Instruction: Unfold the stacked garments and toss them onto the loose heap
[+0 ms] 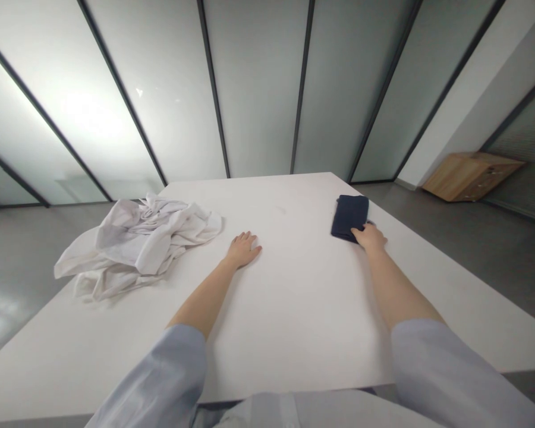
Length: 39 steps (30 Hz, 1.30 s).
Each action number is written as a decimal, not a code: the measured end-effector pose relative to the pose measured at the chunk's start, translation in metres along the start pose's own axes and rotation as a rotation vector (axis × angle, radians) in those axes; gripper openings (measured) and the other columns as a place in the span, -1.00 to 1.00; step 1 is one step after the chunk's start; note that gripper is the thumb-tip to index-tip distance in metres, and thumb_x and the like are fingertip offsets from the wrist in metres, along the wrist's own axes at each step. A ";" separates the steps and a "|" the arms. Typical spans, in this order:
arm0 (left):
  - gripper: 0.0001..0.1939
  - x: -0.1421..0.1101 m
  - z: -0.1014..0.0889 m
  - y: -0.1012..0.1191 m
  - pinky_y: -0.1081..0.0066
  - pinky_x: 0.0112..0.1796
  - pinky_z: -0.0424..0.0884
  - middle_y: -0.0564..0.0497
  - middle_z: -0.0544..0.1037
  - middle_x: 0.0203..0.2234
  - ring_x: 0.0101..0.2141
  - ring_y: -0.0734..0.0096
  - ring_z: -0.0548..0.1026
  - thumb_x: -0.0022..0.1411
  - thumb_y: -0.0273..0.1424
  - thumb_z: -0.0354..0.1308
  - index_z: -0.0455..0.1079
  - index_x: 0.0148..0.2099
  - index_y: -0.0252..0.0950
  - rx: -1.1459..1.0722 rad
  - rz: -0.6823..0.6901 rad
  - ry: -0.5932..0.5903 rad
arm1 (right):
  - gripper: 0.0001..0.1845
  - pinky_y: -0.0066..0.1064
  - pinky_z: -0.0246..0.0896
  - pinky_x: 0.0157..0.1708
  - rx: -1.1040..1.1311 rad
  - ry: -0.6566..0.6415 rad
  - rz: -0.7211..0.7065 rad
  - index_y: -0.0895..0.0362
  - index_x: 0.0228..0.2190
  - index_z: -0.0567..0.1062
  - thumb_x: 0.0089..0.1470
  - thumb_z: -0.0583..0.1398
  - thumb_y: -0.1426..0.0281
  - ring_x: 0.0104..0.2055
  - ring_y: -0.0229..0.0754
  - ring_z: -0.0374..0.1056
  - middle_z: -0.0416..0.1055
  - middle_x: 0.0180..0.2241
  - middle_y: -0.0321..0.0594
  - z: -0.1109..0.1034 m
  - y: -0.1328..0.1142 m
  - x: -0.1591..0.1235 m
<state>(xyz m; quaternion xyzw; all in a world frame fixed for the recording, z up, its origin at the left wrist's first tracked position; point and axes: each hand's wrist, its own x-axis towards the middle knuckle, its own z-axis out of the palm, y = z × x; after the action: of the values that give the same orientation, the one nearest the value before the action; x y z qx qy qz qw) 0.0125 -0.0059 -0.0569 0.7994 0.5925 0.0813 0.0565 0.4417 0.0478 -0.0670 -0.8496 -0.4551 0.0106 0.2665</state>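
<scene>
My left hand (243, 249) rests palm down on the white table (289, 321), fingers spread, with nothing in it. To its left lies a crumpled heap of white cloth (147, 238); the two do not touch. At the right side of the table is a dark navy folded cloth (350, 216), a flat rectangle. My right hand (371, 238) grips its near right corner, thumb on top and the other fingers at the edge, partly hidden.
The white cloth heap reaches over the table's left edge. Frosted glass panels (254, 89) with dark frames stand behind the table. On the grey floor at the right sits a wooden cabinet (468, 175).
</scene>
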 end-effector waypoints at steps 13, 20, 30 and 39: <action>-0.07 -0.008 -0.004 0.017 0.15 0.25 0.05 -0.23 0.09 0.34 0.31 0.04 0.08 0.11 0.03 0.19 0.02 0.38 -0.30 -0.152 0.173 0.081 | -0.56 -0.38 0.18 -0.33 0.433 -0.537 -0.919 0.09 -0.52 0.50 0.17 0.03 0.10 -0.39 -0.14 0.36 0.49 -0.49 -0.23 0.010 -0.107 -0.116; -0.41 -0.003 0.000 0.024 0.16 0.28 0.00 -0.12 0.31 0.25 0.29 0.14 0.15 0.23 -0.13 0.08 0.30 0.24 -0.26 -0.482 0.204 0.057 | -0.54 -0.40 0.11 -0.40 0.562 -0.429 -0.702 0.07 -0.63 0.36 0.10 0.03 0.04 -0.52 -0.21 0.22 0.31 -0.65 -0.30 0.014 -0.101 -0.109; -0.38 0.011 -0.006 -0.008 0.14 -0.06 0.50 -0.10 0.61 -0.11 -0.06 0.14 0.56 0.28 0.02 -0.14 0.39 0.13 -0.30 -1.700 -0.455 0.084 | -0.68 -0.34 0.27 -0.28 0.653 -0.404 -0.558 0.10 -0.44 0.50 0.07 0.06 0.16 -0.35 -0.13 0.38 0.49 -0.45 -0.20 0.028 -0.099 -0.093; -0.25 0.023 0.000 -0.040 0.26 0.00 0.46 -0.13 0.33 0.23 0.12 0.22 0.42 0.36 0.01 -0.45 -0.01 0.38 -0.34 -1.182 -0.458 0.270 | -0.37 -0.02 0.03 0.22 0.197 -0.413 -1.245 0.11 0.18 0.35 0.11 0.16 0.16 0.31 0.11 0.08 0.13 0.30 -0.02 0.033 -0.103 -0.119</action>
<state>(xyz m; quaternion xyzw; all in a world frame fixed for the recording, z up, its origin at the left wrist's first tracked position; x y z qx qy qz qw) -0.0182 0.0278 -0.0626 0.4696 0.6053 0.4796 0.4280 0.2843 0.0160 -0.0740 -0.3800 -0.8997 0.0587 0.2066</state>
